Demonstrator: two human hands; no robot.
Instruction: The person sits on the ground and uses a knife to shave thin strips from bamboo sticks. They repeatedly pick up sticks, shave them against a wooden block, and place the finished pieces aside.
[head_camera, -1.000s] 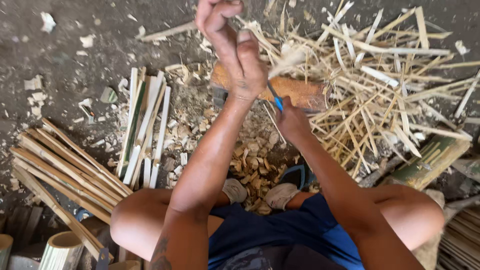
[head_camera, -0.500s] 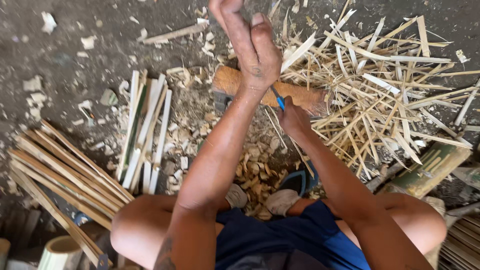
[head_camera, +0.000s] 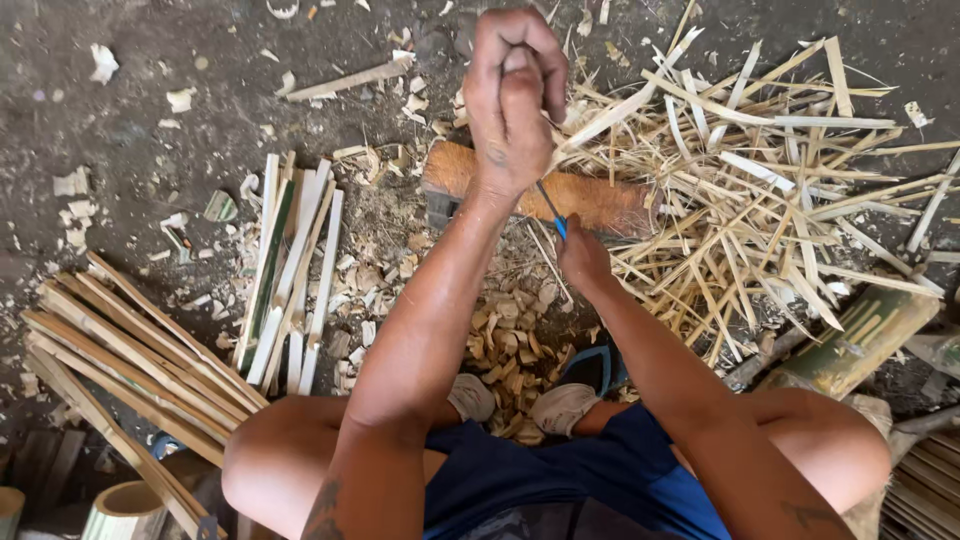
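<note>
My left hand (head_camera: 510, 95) is raised toward the camera, closed in a fist around the top of a thin bamboo strip (head_camera: 516, 58) held upright. Below it, my right hand (head_camera: 580, 262) grips a knife with a blue handle (head_camera: 560, 226); its thin blade runs up toward the left fist. Both hands hover over a brown wooden block (head_camera: 600, 203) lying on the ground. The strip's lower part is hidden behind my left hand and wrist.
A heap of thin bamboo splinters (head_camera: 760, 200) lies to the right. Flat split slats (head_camera: 290, 270) lie left of centre, and longer bamboo strips (head_camera: 130, 360) at the lower left. Wood chips (head_camera: 510, 340) cover the ground between my feet. A green bamboo section (head_camera: 860, 340) lies right.
My left fist has shifted a little to the right and tightened over the strip. The right hand stays by the block with the knife.
</note>
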